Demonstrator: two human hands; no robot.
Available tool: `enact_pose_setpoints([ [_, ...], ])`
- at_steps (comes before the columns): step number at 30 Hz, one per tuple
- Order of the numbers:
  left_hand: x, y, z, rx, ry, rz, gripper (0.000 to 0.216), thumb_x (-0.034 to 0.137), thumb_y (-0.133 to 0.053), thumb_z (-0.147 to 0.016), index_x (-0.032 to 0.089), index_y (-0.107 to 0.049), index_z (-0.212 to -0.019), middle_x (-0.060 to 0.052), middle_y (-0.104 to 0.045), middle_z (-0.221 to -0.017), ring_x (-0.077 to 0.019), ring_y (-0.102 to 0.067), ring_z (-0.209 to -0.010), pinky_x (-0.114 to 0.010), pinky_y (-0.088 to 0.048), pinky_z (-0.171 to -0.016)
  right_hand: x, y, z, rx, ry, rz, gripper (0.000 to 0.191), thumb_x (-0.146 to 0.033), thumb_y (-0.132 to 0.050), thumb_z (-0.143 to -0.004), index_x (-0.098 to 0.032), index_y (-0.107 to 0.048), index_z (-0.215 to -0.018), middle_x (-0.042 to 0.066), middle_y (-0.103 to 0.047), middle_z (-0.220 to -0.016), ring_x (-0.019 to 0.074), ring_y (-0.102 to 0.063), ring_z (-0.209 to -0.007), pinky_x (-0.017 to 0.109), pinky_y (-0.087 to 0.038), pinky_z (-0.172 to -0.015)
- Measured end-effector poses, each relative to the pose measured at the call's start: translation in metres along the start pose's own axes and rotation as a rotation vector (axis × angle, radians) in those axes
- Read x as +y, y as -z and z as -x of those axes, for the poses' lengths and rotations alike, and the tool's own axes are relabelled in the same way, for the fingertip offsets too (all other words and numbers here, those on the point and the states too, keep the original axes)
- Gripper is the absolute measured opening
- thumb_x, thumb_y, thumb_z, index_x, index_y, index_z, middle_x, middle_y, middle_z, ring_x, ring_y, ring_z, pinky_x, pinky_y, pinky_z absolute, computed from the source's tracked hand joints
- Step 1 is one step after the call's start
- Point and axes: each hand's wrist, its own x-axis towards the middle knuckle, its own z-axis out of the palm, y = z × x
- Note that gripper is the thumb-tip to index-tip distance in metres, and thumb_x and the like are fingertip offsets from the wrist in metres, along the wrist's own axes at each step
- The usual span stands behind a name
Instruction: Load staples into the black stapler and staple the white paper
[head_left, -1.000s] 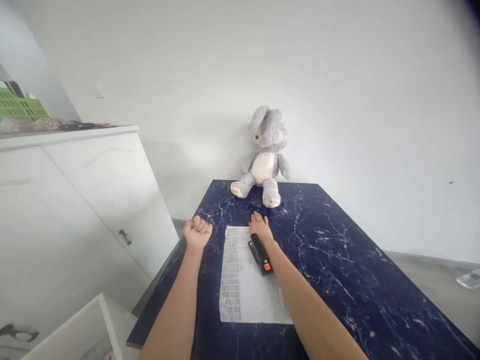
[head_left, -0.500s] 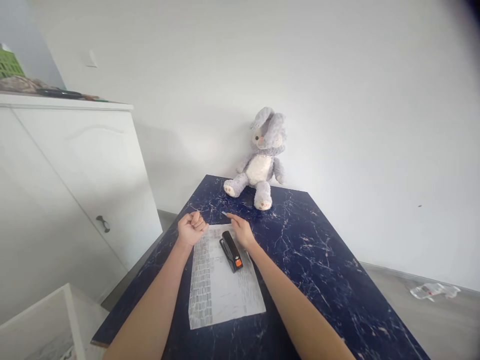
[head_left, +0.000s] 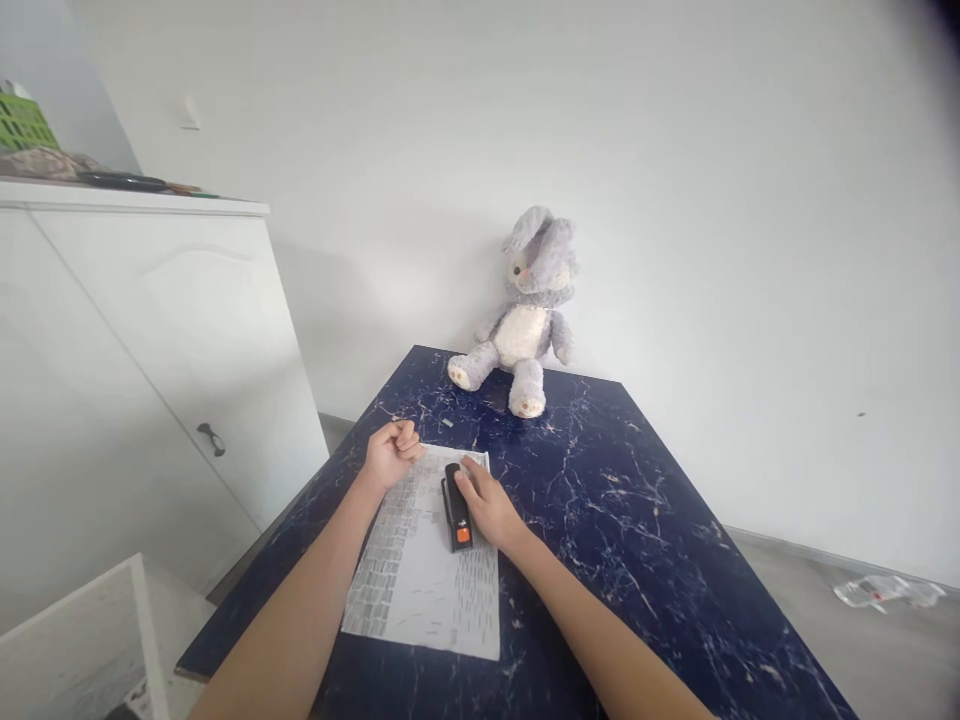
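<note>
A printed sheet of paper (head_left: 424, 590) lies at a slant on the dark blue marbled table (head_left: 637, 560). On it rests a black stapler (head_left: 456, 510) with an orange patch at its near end. My right hand (head_left: 491, 508) is closed about the stapler's right side, thumb by its top. My left hand (head_left: 392, 455) is curled into a fist at the sheet's far left corner; whether anything is inside its fingers is hidden. Beyond the sheet lies a small pale grey strip (head_left: 448, 422), apart from both hands.
A grey plush rabbit (head_left: 525, 330) sits at the table's far edge against the wall. To the left stands a white cabinet (head_left: 187, 330), with a green basket (head_left: 26, 122) on top. Clear plastic packaging (head_left: 885, 591) lies on the floor at right.
My right hand has left the small strip, come nearer and taken hold of the stapler. The sheet and stapler have turned, the sheet's near end swinging left. My left hand stays curled.
</note>
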Motion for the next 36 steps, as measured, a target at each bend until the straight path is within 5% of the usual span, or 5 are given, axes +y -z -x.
enact_pose_setpoints([
  [5, 0.001, 0.003, 0.001, -0.036, 0.012, -0.010, 0.029, 0.016, -0.053, -0.075, 0.020, -0.033, -0.054, 0.007, -0.020, -0.048, -0.0080, -0.023, -0.038, -0.024, -0.034, -0.048, -0.017, -0.017, 0.024, 0.000, -0.009, 0.014, 0.085, -0.044, -0.071, -0.084, -0.020, -0.034, -0.157, 0.015, -0.054, -0.149, 0.0357, -0.052, -0.137, 0.050, -0.043, -0.115],
  [12, -0.027, -0.018, -0.003, 0.019, 0.033, -0.083, 0.024, 0.016, -0.054, -0.082, 0.018, -0.045, -0.060, 0.007, -0.026, -0.053, -0.0067, -0.021, -0.040, -0.022, -0.031, -0.047, -0.013, -0.007, 0.041, -0.009, 0.004, 0.046, 0.079, -0.005, -0.052, -0.070, -0.020, -0.042, -0.147, 0.012, -0.068, -0.124, 0.0296, -0.067, -0.113, 0.045, -0.052, -0.101],
  [18, -0.088, -0.050, 0.001, 0.162, -0.166, -0.956, 0.019, 0.011, -0.053, -0.084, 0.020, -0.066, -0.073, -0.001, -0.053, -0.062, -0.0163, -0.050, -0.057, -0.028, -0.042, -0.060, 0.013, 0.043, 0.079, 0.072, -0.071, 0.078, 0.070, -0.010, -0.050, -0.074, -0.021, -0.046, -0.143, 0.009, -0.071, -0.113, 0.0277, -0.070, -0.102, 0.041, -0.055, -0.091],
  [23, -0.114, -0.060, 0.009, -0.060, -0.345, -1.427, 0.040, 0.003, -0.040, -0.088, 0.023, -0.070, -0.106, -0.010, -0.068, -0.110, -0.0258, -0.061, -0.110, -0.046, -0.047, -0.102, 0.031, 0.068, 0.102, 0.148, -0.138, 0.089, 0.062, -0.016, -0.051, -0.078, -0.025, -0.050, -0.139, 0.009, -0.071, -0.115, 0.0284, -0.070, -0.101, 0.041, -0.056, -0.085],
  [36, -0.124, -0.053, 0.009, -0.334, -0.346, -1.900, 0.042, 0.011, -0.043, -0.095, 0.015, -0.050, -0.137, -0.019, -0.049, -0.146, -0.0355, -0.040, -0.145, -0.059, -0.034, -0.119, 0.012, 0.105, 0.061, 0.324, -0.136, -0.156, 0.031, -0.027, -0.059, -0.077, -0.021, -0.063, -0.107, 0.003, -0.068, -0.092, 0.0231, -0.058, -0.080, 0.031, -0.047, -0.069],
])
